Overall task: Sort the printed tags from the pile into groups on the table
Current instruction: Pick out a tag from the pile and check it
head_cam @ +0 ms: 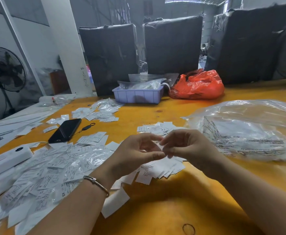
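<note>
A big loose pile of white printed tags (42, 173) covers the left part of the orange table (172, 209). My left hand (137, 153) and my right hand (184, 146) meet above the table's middle, fingers curled, pinching a small, blurred white tag (160, 146) between them. Right under the hands lies a fanned group of tags (162, 168). Another small group (157, 128) lies just beyond the hands. A third spread of tags (99, 111) sits farther back on the left.
A black phone (65, 130) with a strap and a white device (6, 160) lie at the left. A lilac tray (137, 95) with bags and a red plastic bag (198, 85) stand at the back. Clear plastic bags (249, 129) fill the right. A rubber band (188, 229) lies near me.
</note>
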Available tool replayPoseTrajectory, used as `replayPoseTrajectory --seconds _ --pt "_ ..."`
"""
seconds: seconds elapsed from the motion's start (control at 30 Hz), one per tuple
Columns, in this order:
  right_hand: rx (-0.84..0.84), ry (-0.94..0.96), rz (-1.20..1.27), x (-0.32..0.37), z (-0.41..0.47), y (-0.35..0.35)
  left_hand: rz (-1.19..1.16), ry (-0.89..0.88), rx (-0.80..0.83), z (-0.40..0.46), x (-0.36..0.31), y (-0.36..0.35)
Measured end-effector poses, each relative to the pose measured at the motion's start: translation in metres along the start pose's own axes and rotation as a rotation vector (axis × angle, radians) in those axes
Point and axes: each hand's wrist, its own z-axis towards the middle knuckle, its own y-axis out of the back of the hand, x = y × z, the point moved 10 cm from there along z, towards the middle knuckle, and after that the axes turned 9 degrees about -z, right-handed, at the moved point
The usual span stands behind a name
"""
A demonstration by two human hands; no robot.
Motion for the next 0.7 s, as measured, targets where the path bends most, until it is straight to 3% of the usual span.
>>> replayPoseTrajectory --seconds 0.13,0.23,0.3,0.4,0.7 --pt "-0.128 -0.026 -0.028 -0.011 0.002 0.015 -0.017 0.019 -0.067 0.000 0.005 0.007" --pt "-0.250 -0.003 -0.559 -0.012 0.003 0.035 -0.009 0.041 -0.221 -0.001 0.011 0.027" --pt "-0.160 -0.002 -0.834 -0.016 0.006 0.029 -0.013 0.058 -0.349 -0.004 0.016 0.043" --pt "0.002 -0.044 -0.999 -0.029 0.010 0.012 -0.021 0.071 -0.461 -0.008 0.020 0.056" --pt "-0.133 0.209 -1.212 -0.006 0.011 -0.001 -0.398 0.197 -0.419 -0.008 0.033 0.050"
